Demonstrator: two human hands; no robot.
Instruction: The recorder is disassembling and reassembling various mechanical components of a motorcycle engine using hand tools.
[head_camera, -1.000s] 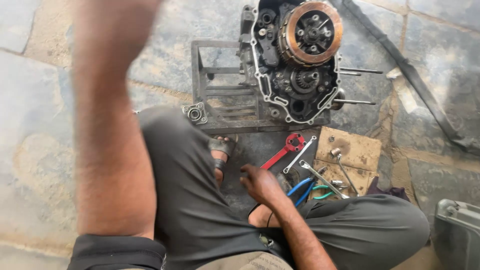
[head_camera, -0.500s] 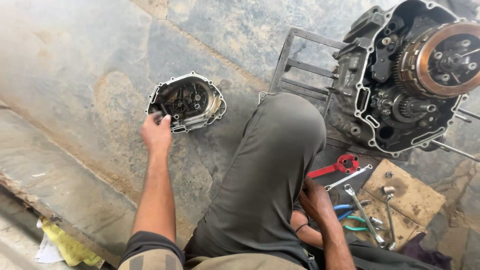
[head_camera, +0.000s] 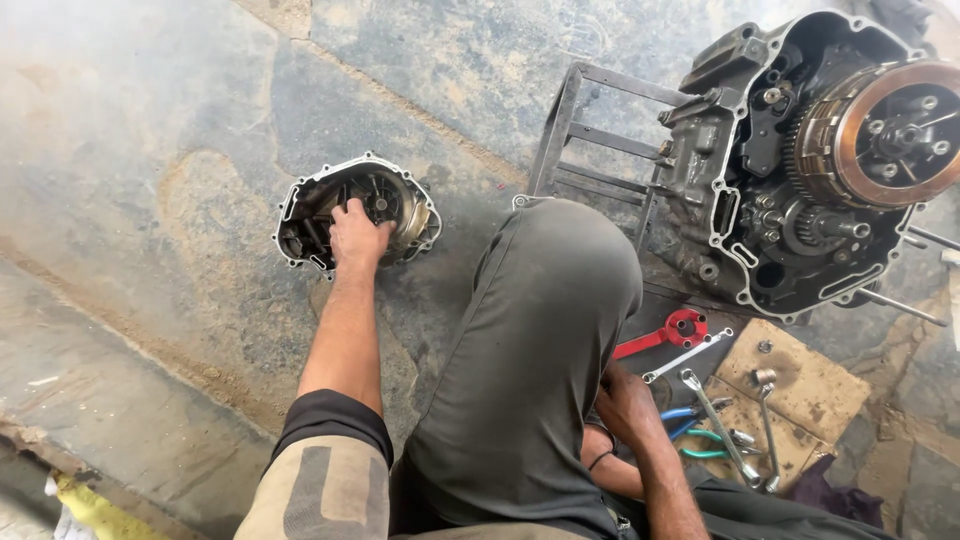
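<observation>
Engine side cover lies inner side up on the stone floor, well left of the bent knee. Left hand reaches into it, fingers curled on the cover's inner edge, gripping it. Right hand rests low by the leg, near wrenches & red tool on cardboard; can't tell if it holds anything. Open engine w/ clutch sits upper right on a metal frame.
</observation>
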